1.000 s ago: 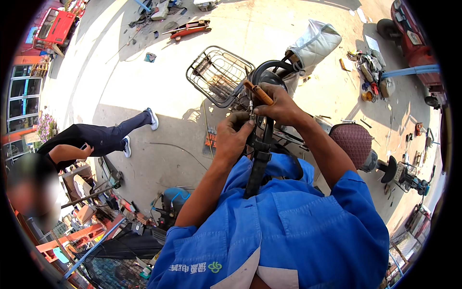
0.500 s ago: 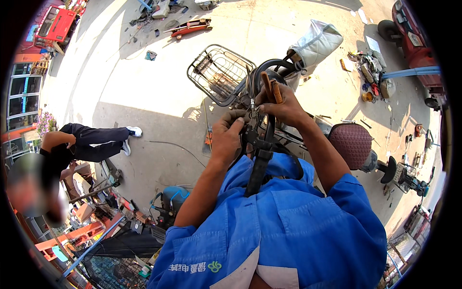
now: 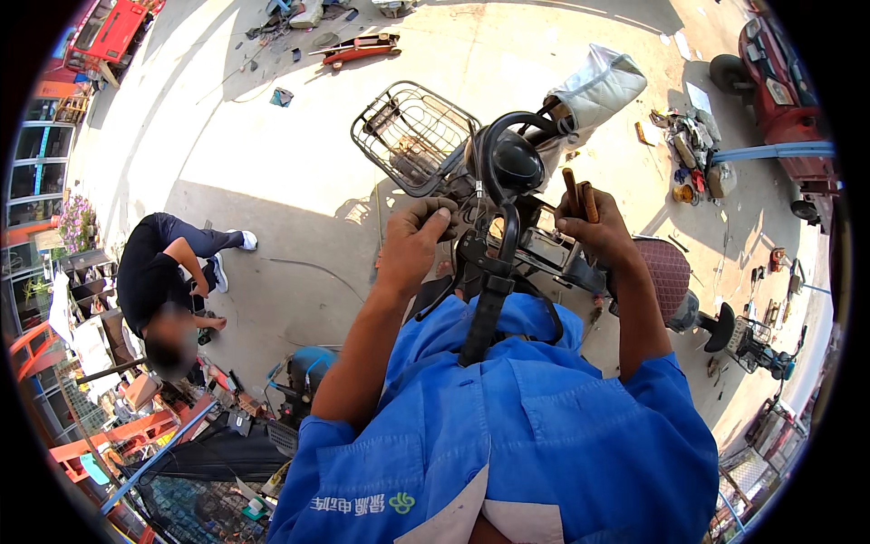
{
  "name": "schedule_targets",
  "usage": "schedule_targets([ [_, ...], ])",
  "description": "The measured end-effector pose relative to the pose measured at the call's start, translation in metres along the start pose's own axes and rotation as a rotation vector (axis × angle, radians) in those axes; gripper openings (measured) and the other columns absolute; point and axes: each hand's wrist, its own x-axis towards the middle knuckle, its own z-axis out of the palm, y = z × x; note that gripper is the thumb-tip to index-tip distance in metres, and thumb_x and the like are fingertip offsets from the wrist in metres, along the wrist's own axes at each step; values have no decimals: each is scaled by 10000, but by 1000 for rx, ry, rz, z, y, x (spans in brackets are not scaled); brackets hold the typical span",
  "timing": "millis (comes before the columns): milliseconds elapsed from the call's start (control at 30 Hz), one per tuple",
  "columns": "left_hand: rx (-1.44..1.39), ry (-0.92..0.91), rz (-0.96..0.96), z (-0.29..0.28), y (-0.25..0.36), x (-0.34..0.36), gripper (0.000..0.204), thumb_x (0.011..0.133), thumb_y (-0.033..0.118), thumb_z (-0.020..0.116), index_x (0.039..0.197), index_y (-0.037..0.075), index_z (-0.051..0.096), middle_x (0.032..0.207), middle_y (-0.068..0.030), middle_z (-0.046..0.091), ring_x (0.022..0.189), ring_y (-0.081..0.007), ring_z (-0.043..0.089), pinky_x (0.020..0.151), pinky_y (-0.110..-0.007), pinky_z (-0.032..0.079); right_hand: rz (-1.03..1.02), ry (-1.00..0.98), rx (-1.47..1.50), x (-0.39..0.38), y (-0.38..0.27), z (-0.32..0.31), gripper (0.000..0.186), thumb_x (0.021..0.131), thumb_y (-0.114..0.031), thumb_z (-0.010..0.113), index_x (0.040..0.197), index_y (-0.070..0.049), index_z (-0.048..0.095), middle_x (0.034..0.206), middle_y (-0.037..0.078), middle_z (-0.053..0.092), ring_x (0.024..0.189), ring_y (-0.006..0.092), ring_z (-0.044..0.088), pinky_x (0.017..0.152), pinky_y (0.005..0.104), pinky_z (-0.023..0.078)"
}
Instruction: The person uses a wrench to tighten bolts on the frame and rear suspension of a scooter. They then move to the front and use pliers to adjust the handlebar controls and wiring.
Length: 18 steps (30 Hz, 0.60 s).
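Observation:
My right hand (image 3: pixel 600 227) is closed around a pair of pliers (image 3: pixel 581 196) with orange-brown handles, to the right of the handlebar; their jaws are hidden. On the other side, my left hand (image 3: pixel 412 243) is closed, thumb against curled fingers, beside the brake lever and cables. Whatever it pinches is too small or hidden to make out. Between my hands runs the black handlebar (image 3: pixel 509 222) of a bike, its rubber grip (image 3: pixel 487 317) toward my chest. A round black headlamp housing (image 3: pixel 517 165) and a wire front basket (image 3: pixel 365 116) sit beyond.
A white quilted cover (image 3: pixel 598 83) hangs at the handlebar's far end. The maroon seat (image 3: pixel 660 276) lies right of my forearm. At left a person in dark clothes (image 3: pixel 163 281) bends over clutter. A red floor jack (image 3: pixel 361 52) lies far ahead; scrap (image 3: pixel 691 150) lies right.
My right hand has moved right with the pliers, away from the handlebar. My left hand has shifted slightly left and up. The person at left has bent down.

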Motion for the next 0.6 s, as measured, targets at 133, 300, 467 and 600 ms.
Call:
schedule_targets([
  [133, 71, 11, 11, -1, -2, 4, 216, 927, 103, 569, 1054, -58, 639, 923, -104, 666, 828, -140, 639, 755, -270, 536, 9, 77, -27, -9, 28, -4, 249, 701, -58, 707, 884, -27, 541, 800, 49, 600, 725, 121, 546, 685, 279, 460],
  [300, 75, 59, -50, -16, -14, -8, 226, 927, 109, 574, 1062, -62, 634, 929, -113, 664, 821, -151, 641, 765, -268, 536, 55, 337, -169, -1, 65, -38, 190, 759, -22, 676, 907, -7, 558, 796, 62, 612, 722, 142, 589, 676, 287, 476],
  [467, 55, 25, -78, -23, -21, -20, 236, 931, 129, 579, 1057, -62, 637, 930, -114, 665, 814, -153, 642, 768, -271, 535, 8, 768, -506, 9, 31, -67, 228, 814, -100, 678, 993, 28, 617, 816, 94, 644, 696, 154, 609, 668, 297, 485],
  [600, 111, -67, -108, -20, -22, -30, 240, 942, 153, 576, 1053, -48, 645, 925, -96, 675, 810, -140, 639, 768, -274, 527, -138, 448, -181, 22, 2, -42, 187, 817, -87, 676, 961, 13, 612, 808, 67, 631, 698, 144, 607, 664, 292, 503],
])
